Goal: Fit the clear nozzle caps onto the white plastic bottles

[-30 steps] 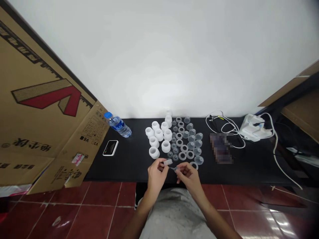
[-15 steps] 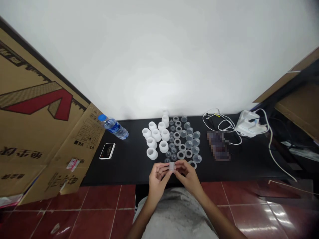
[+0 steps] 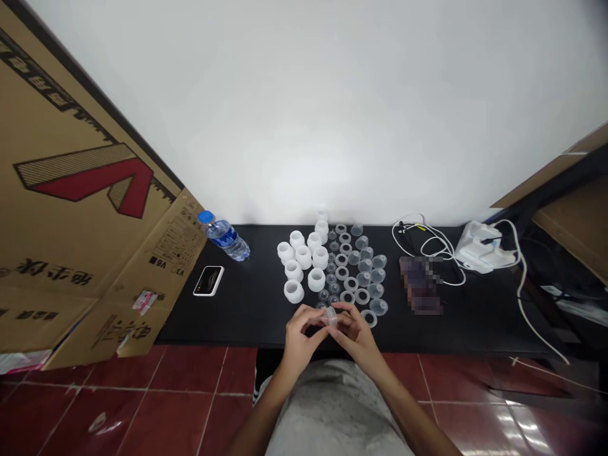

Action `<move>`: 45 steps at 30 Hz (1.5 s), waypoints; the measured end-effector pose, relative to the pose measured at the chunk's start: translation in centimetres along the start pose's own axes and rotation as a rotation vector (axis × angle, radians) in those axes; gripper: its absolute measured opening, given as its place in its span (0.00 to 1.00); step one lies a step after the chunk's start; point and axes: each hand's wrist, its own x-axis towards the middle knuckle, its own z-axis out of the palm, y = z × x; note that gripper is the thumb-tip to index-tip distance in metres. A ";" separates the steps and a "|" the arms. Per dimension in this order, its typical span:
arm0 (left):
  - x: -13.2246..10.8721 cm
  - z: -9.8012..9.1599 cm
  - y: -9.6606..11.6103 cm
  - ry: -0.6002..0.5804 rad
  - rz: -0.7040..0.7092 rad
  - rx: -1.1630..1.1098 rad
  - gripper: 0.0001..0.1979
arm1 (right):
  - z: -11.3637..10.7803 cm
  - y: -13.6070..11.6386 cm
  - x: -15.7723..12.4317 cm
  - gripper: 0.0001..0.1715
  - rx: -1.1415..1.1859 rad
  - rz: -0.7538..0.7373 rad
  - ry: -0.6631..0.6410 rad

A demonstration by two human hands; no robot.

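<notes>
Between my two hands, near the front edge of the black table [image 3: 256, 316], is a small translucent ribbed round plastic piece [image 3: 330, 316]. The fingertips of my left hand [image 3: 304, 332] pinch its left side. My right hand [image 3: 356, 332] grips it from the right, thumb at the front. Just beyond the hands lie several small clear nipple-like pieces [image 3: 331, 278]. Right of them are several translucent flat rings [image 3: 361, 296] and several clear domed caps [image 3: 379, 307]. White rounded open-topped collars [image 3: 294, 291] stand in a group to the left.
A water bottle [image 3: 224, 237] with a blue cap leans at the left, near a white-framed device [image 3: 208, 281] and a large cardboard box [image 3: 95, 240]. On the right are a pixelated dark object [image 3: 421, 285], white cables [image 3: 439, 244] and a white power adapter [image 3: 484, 247].
The translucent piece has turned in my fingers and now shows more of its round end. Both hands stay close together on it. The view has shifted slightly.
</notes>
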 end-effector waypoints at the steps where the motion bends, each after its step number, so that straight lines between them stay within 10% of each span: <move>1: 0.2 0.0 0.0 -0.011 -0.004 0.002 0.15 | 0.0 -0.1 0.1 0.32 0.012 0.005 -0.010; 14: 0.7 1.0 1.0 -0.113 0.057 0.096 0.12 | 0.6 0.6 -0.2 0.40 0.085 0.075 0.155; 27: -0.3 -1.5 1.6 -0.140 0.144 0.452 0.22 | 1.5 0.5 -0.7 0.16 -0.551 -0.258 0.351; 39: -1.0 -1.3 1.7 -0.176 0.138 0.392 0.18 | -0.3 1.4 -0.1 0.19 -0.255 -0.058 0.203; 45: -0.9 -1.9 1.9 -0.184 0.156 0.455 0.19 | -0.4 0.7 -0.1 0.18 -0.493 -0.126 0.089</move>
